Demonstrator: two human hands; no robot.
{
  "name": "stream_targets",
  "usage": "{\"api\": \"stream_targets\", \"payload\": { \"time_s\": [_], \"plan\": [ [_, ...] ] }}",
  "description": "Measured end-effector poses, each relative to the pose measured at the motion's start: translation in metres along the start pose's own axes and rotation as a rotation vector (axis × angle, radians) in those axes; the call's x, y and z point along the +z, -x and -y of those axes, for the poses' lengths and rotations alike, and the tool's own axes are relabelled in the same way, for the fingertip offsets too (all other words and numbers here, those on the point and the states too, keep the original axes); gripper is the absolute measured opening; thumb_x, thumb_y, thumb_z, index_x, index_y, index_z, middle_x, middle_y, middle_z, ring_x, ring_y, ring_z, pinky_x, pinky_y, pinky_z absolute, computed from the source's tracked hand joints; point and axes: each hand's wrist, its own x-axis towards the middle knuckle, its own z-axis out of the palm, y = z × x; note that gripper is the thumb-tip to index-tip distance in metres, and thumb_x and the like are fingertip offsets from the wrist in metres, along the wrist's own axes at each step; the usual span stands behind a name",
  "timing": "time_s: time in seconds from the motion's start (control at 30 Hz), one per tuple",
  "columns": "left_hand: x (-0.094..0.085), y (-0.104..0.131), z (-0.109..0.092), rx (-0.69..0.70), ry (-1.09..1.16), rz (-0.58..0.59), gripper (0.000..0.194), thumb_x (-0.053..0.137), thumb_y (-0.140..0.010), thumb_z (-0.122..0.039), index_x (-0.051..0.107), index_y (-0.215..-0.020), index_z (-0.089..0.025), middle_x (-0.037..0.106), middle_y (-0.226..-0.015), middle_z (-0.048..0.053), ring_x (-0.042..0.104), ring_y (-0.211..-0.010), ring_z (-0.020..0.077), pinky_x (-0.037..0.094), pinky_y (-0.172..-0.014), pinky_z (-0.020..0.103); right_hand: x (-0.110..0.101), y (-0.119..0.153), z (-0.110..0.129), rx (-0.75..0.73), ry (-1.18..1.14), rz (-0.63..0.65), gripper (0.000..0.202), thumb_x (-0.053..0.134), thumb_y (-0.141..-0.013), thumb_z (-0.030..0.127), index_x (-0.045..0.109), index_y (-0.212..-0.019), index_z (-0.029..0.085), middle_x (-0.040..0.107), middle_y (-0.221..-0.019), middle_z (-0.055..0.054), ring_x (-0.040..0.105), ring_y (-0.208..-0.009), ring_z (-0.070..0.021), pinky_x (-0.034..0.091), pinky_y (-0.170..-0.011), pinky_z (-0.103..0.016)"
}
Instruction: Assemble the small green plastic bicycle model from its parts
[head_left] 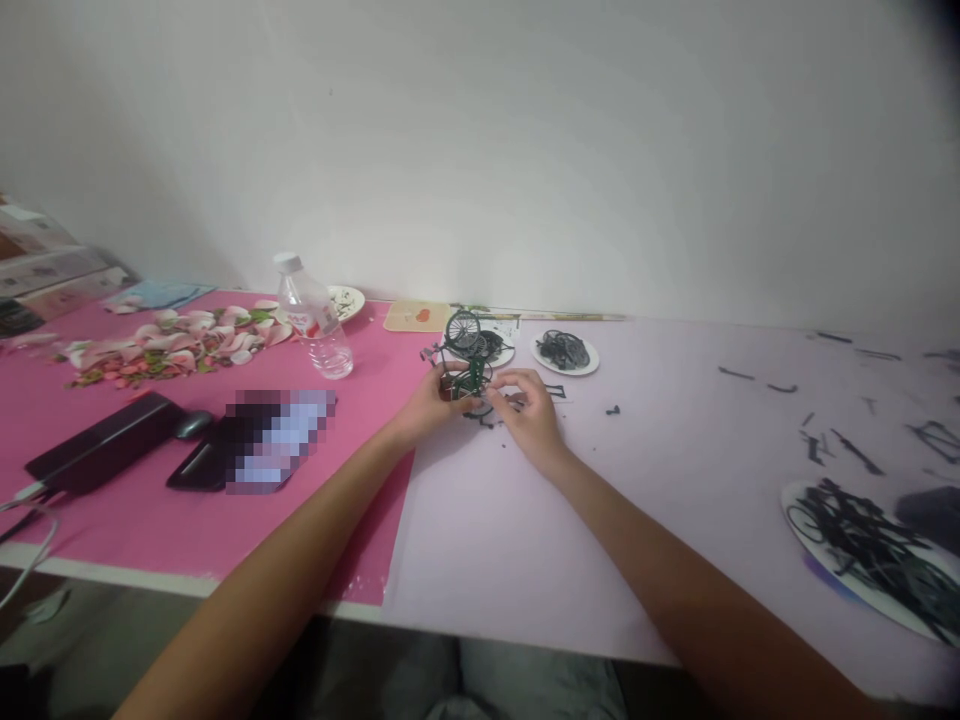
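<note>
A small dark model bicycle with spoked wheels is held up over the middle of the table, one wheel pointing toward the wall. My left hand grips its frame from the left, thumb and fingers closed round it. From the right, my right hand has thumb and forefinger pinched at the bicycle's lower side. Whatever lies between those fingertips is too small to make out. Just behind are a white plate of dark parts, partly covered by the bicycle, and another plate of dark wheels.
On the pink cover at left are a water bottle, a pixelated phone, a black box and a heap of pink petals. At right, loose dark pieces lie beside a large plate of black parts.
</note>
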Motion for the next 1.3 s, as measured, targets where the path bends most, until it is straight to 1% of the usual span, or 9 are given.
{"api": "stream_targets", "payload": {
  "time_s": [0.17, 0.33, 0.43, 0.8, 0.97, 1.03, 1.13, 1.23, 1.3],
  "plan": [
    [0.002, 0.001, -0.003, -0.003, 0.033, 0.016, 0.077, 0.092, -0.068, -0.026, 0.05, -0.132, -0.018, 0.073, -0.107, 0.009, 0.071, -0.093, 0.0202, 0.057, -0.089, 0.038, 0.002, 0.001, -0.006, 0.021, -0.039, 0.04, 0.01, 0.073, -0.086, 0.034, 0.076, -0.091, 0.025, 0.062, -0.117, -0.008, 0.06, -0.119, -0.0265, 0.056, -0.09, -0.04],
    [0.005, 0.004, -0.007, 0.01, 0.015, 0.015, 0.073, 0.09, -0.072, -0.028, 0.049, -0.132, -0.018, 0.071, -0.099, 0.005, 0.07, -0.086, 0.0178, 0.057, -0.084, 0.035, 0.001, 0.001, -0.011, 0.028, -0.068, 0.065, 0.011, 0.073, -0.086, 0.035, 0.077, -0.091, 0.026, 0.063, -0.121, -0.008, 0.06, -0.121, -0.0265, 0.056, -0.091, -0.04],
    [0.006, 0.004, -0.007, 0.013, 0.01, 0.02, 0.072, 0.089, -0.072, -0.027, 0.049, -0.131, -0.017, 0.071, -0.101, 0.006, 0.069, -0.086, 0.0171, 0.056, -0.083, 0.034, 0.002, 0.001, -0.013, 0.024, -0.071, 0.062, 0.011, 0.073, -0.086, 0.035, 0.076, -0.092, 0.026, 0.063, -0.119, -0.008, 0.06, -0.12, -0.0263, 0.057, -0.09, -0.039],
    [0.005, 0.002, -0.002, 0.052, 0.011, 0.034, 0.074, 0.091, -0.071, -0.028, 0.05, -0.132, -0.018, 0.071, -0.108, 0.009, 0.07, -0.09, 0.0181, 0.056, -0.084, 0.034, 0.0, 0.001, 0.002, 0.047, -0.053, 0.039, 0.009, 0.066, -0.088, 0.032, 0.069, -0.086, 0.024, 0.064, -0.112, -0.007, 0.061, -0.113, -0.0253, 0.053, -0.086, -0.038],
    [0.001, -0.004, 0.004, 0.054, -0.019, -0.093, 0.075, 0.092, -0.068, -0.027, 0.052, -0.131, -0.019, 0.069, -0.095, 0.005, 0.069, -0.084, 0.0175, 0.056, -0.083, 0.034, -0.002, 0.001, -0.003, -0.043, 0.213, 0.001, 0.006, 0.063, -0.085, 0.021, 0.067, -0.083, 0.025, 0.064, -0.102, -0.006, 0.057, -0.105, -0.0263, 0.048, -0.093, -0.044],
    [-0.001, -0.006, 0.005, 0.081, -0.065, -0.176, 0.074, 0.092, -0.067, -0.027, 0.054, -0.129, -0.019, 0.067, -0.09, 0.003, 0.067, -0.081, 0.0167, 0.056, -0.08, 0.033, -0.001, 0.002, -0.009, -0.098, 0.339, 0.042, 0.008, 0.065, -0.082, 0.017, 0.067, -0.079, 0.025, 0.064, -0.097, -0.007, 0.055, -0.101, -0.0278, 0.046, -0.096, -0.047],
    [-0.002, -0.008, 0.004, 0.121, -0.086, -0.246, 0.072, 0.091, -0.067, -0.028, 0.055, -0.129, -0.02, 0.067, -0.091, 0.002, 0.066, -0.08, 0.0164, 0.055, -0.076, 0.031, 0.0, 0.004, -0.012, -0.156, 0.435, 0.108, 0.008, 0.067, -0.081, 0.017, 0.068, -0.08, 0.025, 0.063, -0.094, -0.009, 0.053, -0.098, -0.0298, 0.047, -0.092, -0.049],
    [-0.001, -0.007, -0.004, 0.17, -0.063, -0.255, 0.069, 0.09, -0.069, -0.028, 0.054, -0.127, -0.02, 0.068, -0.096, 0.004, 0.066, -0.084, 0.0169, 0.055, -0.078, 0.03, 0.001, 0.007, 0.0, -0.159, 0.364, 0.12, 0.008, 0.063, -0.085, 0.019, 0.068, -0.088, 0.025, 0.064, -0.098, -0.009, 0.055, -0.1, -0.0294, 0.049, -0.09, -0.048],
    [0.001, -0.007, -0.014, 0.188, -0.049, -0.249, 0.067, 0.088, -0.07, -0.028, 0.054, -0.127, -0.02, 0.068, -0.101, 0.005, 0.065, -0.085, 0.0169, 0.055, -0.078, 0.03, 0.005, 0.013, 0.014, -0.064, 0.197, 0.178, 0.008, 0.058, -0.088, 0.022, 0.066, -0.089, 0.025, 0.066, -0.094, -0.006, 0.059, -0.091, -0.0251, 0.051, -0.085, -0.043]
  ]
}}
